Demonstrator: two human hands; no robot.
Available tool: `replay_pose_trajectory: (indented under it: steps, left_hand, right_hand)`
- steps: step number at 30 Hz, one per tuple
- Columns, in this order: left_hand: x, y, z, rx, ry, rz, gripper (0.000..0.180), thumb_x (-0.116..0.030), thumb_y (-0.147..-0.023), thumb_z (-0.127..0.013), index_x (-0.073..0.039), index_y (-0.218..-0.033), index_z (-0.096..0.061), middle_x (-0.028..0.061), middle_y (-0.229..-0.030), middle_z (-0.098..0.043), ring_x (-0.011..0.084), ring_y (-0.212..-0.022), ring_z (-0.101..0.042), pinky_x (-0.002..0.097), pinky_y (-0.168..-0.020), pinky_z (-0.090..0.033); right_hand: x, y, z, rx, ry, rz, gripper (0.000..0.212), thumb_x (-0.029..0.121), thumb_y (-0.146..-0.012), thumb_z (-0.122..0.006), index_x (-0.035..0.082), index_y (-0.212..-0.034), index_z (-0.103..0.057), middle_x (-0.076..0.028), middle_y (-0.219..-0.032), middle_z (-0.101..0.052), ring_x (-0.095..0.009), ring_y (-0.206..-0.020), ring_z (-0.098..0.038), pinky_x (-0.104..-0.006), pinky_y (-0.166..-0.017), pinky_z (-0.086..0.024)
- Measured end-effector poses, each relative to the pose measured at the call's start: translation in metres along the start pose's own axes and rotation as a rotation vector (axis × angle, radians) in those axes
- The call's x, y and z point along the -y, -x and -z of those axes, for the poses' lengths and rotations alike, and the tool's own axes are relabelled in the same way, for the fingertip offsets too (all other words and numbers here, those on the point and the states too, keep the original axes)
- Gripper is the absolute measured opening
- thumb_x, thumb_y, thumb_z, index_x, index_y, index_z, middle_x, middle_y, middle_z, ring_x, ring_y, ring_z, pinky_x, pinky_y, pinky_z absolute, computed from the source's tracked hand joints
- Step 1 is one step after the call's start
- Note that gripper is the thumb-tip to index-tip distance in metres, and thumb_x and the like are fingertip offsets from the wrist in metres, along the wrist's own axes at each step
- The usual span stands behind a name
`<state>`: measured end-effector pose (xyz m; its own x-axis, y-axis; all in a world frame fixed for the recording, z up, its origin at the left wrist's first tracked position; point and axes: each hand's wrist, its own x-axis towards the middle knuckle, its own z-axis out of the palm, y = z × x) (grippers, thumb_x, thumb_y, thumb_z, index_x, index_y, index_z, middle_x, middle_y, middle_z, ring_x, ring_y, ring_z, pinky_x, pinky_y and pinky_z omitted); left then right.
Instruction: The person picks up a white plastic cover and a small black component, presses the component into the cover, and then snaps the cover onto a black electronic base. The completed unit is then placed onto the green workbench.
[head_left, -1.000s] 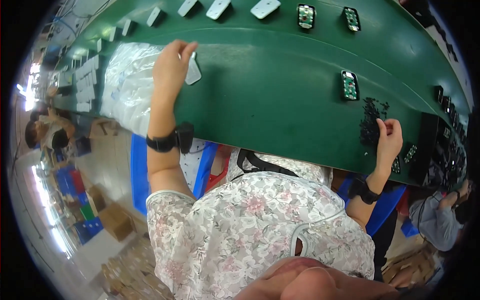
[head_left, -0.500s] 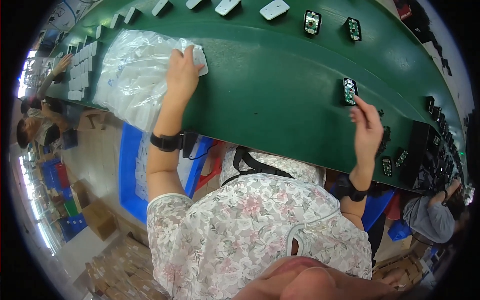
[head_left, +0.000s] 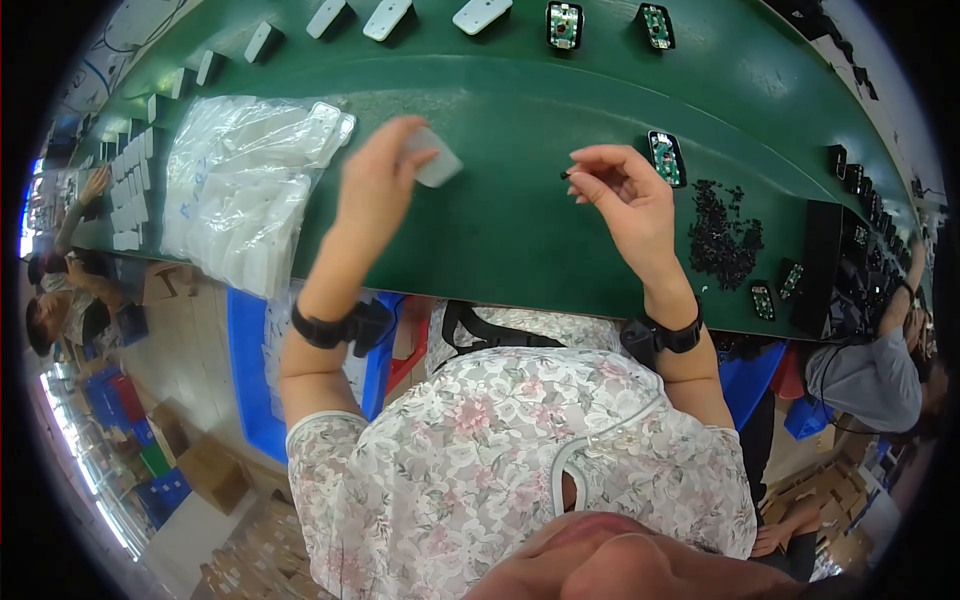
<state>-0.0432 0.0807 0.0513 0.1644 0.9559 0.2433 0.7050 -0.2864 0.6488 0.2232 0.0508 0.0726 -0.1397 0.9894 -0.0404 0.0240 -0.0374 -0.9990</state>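
My left hand (head_left: 375, 190) grips a white plastic cover (head_left: 438, 166), blurred by motion, above the green table. To its left lies a clear plastic bag (head_left: 225, 200) filled with white covers, one poking out at its right end. My right hand (head_left: 632, 205) pinches a tiny black part (head_left: 565, 175) between thumb and fingertips. Just beyond that hand sits a black housing with a green circuit board (head_left: 666, 160). A loose pile of small black parts (head_left: 722, 238) spreads to the right of my right hand.
White-topped units (head_left: 388, 18) and open housings with boards (head_left: 565, 25) line the far side of the green table (head_left: 480, 250). A black box (head_left: 828, 265) stands at right. Blue bins (head_left: 262, 400) sit below the front edge. Other people work at both ends.
My left hand has lifted a white cover from the bag and moved right. My right hand has moved left from the circuit-board housing, now pinching a black part. The view has shifted slightly.
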Motion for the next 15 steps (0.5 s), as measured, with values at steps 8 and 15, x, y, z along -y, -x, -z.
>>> replay_pose_trajectory:
  steps: [8, 15]
  left_hand:
    - [-0.074, 0.012, -0.048, 0.043, 0.371, -0.118, 0.033, 0.002, -0.08, -0.061, -0.011, -0.111, -0.062, 0.0103, -0.073, -0.054, 0.0269, -0.058, -0.056, 0.0325, -0.05, -0.046]
    - [-0.067, 0.013, -0.061, -0.075, 0.393, -0.227, 0.022, 0.006, -0.078, -0.061, -0.004, -0.097, -0.064, 0.0093, -0.072, -0.055, 0.023, -0.055, -0.056, 0.0314, -0.047, -0.044]
  right_hand:
    - [-0.003, -0.004, -0.009, 0.05, -0.053, 0.07, 0.025, 0.0, -0.086, -0.062, -0.001, -0.11, -0.055, -0.006, -0.091, -0.061, -0.01, -0.08, -0.059, -0.0222, -0.072, -0.048]
    - [0.004, -0.002, -0.01, 0.004, 0.22, 0.171, 0.017, 0.002, -0.083, -0.065, 0.0, -0.099, -0.06, -0.004, -0.088, -0.059, -0.01, -0.077, -0.056, -0.0216, -0.068, -0.045]
